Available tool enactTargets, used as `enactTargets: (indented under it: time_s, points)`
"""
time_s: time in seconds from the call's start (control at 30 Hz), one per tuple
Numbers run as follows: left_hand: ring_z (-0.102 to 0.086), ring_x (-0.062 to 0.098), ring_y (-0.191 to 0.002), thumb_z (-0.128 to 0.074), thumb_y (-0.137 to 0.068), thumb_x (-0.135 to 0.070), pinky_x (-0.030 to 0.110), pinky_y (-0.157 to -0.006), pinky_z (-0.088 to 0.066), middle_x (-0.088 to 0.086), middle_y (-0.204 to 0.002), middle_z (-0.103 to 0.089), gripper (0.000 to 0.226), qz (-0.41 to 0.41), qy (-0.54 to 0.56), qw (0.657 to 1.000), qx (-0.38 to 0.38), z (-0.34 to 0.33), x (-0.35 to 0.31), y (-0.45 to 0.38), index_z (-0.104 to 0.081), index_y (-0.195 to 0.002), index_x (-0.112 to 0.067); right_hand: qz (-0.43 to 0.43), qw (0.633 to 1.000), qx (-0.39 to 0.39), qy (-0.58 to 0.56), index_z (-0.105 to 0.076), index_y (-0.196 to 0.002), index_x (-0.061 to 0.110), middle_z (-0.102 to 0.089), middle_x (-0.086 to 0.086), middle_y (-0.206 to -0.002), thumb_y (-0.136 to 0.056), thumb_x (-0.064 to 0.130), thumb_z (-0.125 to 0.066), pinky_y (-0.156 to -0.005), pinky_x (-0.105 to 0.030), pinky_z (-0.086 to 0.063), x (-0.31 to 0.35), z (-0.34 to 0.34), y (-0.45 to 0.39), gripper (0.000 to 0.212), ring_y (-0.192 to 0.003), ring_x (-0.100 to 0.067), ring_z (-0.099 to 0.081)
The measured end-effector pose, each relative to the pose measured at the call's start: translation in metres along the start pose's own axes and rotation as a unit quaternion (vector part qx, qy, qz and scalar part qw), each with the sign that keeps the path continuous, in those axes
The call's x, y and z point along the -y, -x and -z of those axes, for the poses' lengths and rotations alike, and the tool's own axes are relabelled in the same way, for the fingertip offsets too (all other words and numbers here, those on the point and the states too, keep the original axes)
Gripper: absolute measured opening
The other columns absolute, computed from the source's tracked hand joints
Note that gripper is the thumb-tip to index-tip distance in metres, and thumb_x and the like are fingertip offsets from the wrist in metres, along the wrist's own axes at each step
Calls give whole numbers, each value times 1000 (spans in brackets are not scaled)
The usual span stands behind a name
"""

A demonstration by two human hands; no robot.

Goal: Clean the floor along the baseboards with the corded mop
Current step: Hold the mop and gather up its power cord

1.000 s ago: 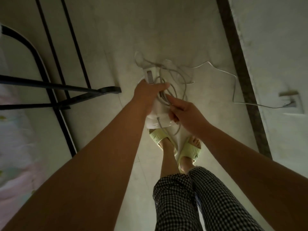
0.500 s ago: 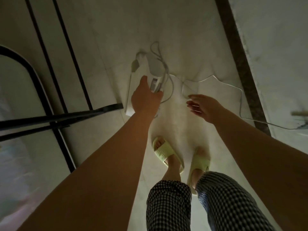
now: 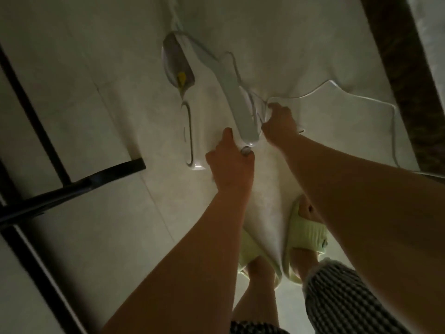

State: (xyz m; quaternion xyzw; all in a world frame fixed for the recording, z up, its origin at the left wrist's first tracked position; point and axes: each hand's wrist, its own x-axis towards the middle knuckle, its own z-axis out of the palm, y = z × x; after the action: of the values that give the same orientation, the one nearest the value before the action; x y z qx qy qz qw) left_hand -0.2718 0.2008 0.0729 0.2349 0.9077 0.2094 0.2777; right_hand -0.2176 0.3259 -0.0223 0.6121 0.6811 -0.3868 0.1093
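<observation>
Far left, a black metal frame point(image 3: 72, 186) crosses the pale tiled floor point(image 3: 96, 116), one flat foot ending near the mop. The corded mop point(image 3: 231, 92) stands in the centre, white, its body sloping from the far floor toward you; a grey tank with a yellow mark point(image 3: 179, 66) sits on its left side. Your left hand point(image 3: 230, 165) grips the near end of the mop handle, fingers curled round it. Just right of the handle, your right hand point(image 3: 279, 121) pinches the white cord point(image 3: 337, 92), fingers clenched on a bunch of its loops. The cord trails right across the floor toward the dark baseboard point(image 3: 404, 80) along the right wall. Near you, both feet in pale green slippers point(image 3: 305, 232), checked trousers point(image 3: 349, 297) lower right. Dim light, slight blur.
</observation>
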Motion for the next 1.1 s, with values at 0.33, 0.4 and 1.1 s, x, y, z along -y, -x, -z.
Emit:
enactTargets:
  time_s: [0.33, 0.4, 1.1]
  points:
    - [-65, 35, -75, -62, -70, -5, 46, -81, -53, 11, -77, -68, 36, -44, 42, 998, -4, -40, 20, -21, -60, -106, -5, 82, 976, 40, 200, -52, -129, 5, -55, -19, -127, -94, 17, -49, -94, -40, -46, -43, -44, -71, 37, -115, -34, -56]
    - [-65, 35, -80, -63, -73, -6, 45, -85, -52, 12, -82, -69, 39, -31, 35, 999, 7, -32, 17, -17, -59, -112, -4, 38, 969, 115, 216, -62, -121, 4, -60, -17, -122, -94, 21, -53, -96, -35, -43, -55, -43, -50, 34, -117, -32, -56]
    - [-63, 28, -106, -50, -97, -41, 41, -95, -43, 4, -112, -67, 43, -13, -118, 979, 166, 13, -75, 110, -47, -135, -21, -136, 827, 140, -528, -61, -73, 12, -64, -6, -86, -86, 4, -48, -81, -27, -45, -61, 112, 218, 20, -78, -16, -56]
